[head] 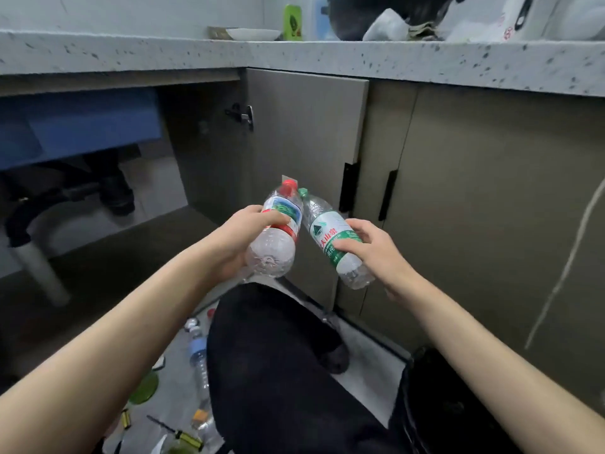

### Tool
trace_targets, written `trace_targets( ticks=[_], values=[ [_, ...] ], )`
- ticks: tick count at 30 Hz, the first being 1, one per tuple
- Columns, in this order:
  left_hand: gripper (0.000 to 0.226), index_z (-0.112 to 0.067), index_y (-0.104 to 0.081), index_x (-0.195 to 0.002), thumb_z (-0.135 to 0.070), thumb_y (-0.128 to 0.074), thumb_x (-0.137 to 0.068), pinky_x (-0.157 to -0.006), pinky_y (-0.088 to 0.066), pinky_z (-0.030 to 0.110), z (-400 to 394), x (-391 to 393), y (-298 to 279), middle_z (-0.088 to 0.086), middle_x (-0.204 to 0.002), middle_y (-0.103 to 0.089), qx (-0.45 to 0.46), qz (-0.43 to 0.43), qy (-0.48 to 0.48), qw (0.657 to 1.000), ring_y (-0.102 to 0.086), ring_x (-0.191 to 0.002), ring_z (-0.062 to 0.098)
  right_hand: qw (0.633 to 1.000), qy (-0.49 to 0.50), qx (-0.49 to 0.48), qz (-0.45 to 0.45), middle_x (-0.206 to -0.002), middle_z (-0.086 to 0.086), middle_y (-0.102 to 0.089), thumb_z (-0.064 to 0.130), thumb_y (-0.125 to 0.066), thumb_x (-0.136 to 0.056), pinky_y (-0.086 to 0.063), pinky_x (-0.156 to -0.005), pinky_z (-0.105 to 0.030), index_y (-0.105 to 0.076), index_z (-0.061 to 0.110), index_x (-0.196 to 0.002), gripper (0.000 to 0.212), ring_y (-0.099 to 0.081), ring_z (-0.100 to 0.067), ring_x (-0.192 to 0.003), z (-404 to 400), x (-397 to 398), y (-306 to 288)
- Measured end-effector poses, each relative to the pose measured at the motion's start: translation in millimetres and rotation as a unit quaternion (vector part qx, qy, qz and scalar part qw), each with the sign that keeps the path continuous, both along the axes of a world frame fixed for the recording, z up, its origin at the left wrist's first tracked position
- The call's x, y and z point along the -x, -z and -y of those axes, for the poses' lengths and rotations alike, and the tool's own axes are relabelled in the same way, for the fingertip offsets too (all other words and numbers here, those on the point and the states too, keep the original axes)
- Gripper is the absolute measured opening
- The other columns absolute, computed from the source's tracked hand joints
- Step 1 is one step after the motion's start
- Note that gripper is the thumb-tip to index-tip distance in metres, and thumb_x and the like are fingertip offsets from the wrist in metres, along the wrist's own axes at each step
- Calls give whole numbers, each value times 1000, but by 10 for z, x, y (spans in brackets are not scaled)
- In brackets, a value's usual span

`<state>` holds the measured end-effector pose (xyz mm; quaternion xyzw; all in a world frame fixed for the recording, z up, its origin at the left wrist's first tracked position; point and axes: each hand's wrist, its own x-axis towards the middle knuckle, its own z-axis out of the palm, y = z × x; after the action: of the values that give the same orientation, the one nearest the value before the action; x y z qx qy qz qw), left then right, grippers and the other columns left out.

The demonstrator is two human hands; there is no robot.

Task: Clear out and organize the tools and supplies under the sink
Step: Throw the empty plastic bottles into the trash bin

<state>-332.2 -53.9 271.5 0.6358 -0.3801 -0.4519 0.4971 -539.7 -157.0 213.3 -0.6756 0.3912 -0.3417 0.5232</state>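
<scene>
Now gripped in curled fingers: red-capped bottle (278, 231) in the left hand (240, 239), green-capped bottle (335, 239) in the right hand (371, 249), both just in front of the open cabinet door (306, 126). Long axes tilted away, caps up toward the door and nearly meeting (bases apart). Left of the door, open cabinet floor below the drain pipe (114, 191).

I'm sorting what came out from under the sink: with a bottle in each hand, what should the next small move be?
Probably set both down on the floor with the others. The left hand grips the red-capped bottle, the right hand the green-labelled bottle; both look empty, and more bottles already lie on the floor by the knee.
</scene>
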Motion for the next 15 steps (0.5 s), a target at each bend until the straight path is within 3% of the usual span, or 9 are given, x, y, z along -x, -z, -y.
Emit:
trace_targets(
  ticks=[4,9,13,15],
  values=[
    [43,-26,-60,-119,-33,-74,-79,-91,-56,51,91,611,179,6,-111,-72,-22,74,95,992,-72,-99,27,998,66,-24,-2,-119,9,-71,19,-77,-85,-51,-93,-26,-65,26,-125,42,-67,-4,-109,-238,908,276],
    [47,-38,-57,-113,-45,-72,-68,-82,-57,34,175,1450,606,-5,-104,-70,-43,116,208,970,-71,-92,13,987,133,-50,-70,-120,15,-67,18,-78,-85,-48,-81,-9,-60,32,-127,48,-63,9,-104,-729,1938,706],
    [59,-31,-51,-119,-47,-65,-64,-94,-51,39,236,2139,1135,-1,-107,-65,-93,192,308,927,-64,-101,20,960,156,-99,-210,-119,20,-63,35,-79,-80,-49,-94,-30,-56,43,-123,48,-63,0,-105,-1100,2571,1052],
    [63,-27,-48,-126,-44,-65,-68,-95,-50,40,264,2421,1414,-3,-107,-62,-129,219,344,904,-61,-100,19,934,170,-121,-290,-120,16,-60,40,-77,-78,-50,-90,-33,-52,42,-123,51,-61,-5,-105,-1180,2753,1254]
  ],
)
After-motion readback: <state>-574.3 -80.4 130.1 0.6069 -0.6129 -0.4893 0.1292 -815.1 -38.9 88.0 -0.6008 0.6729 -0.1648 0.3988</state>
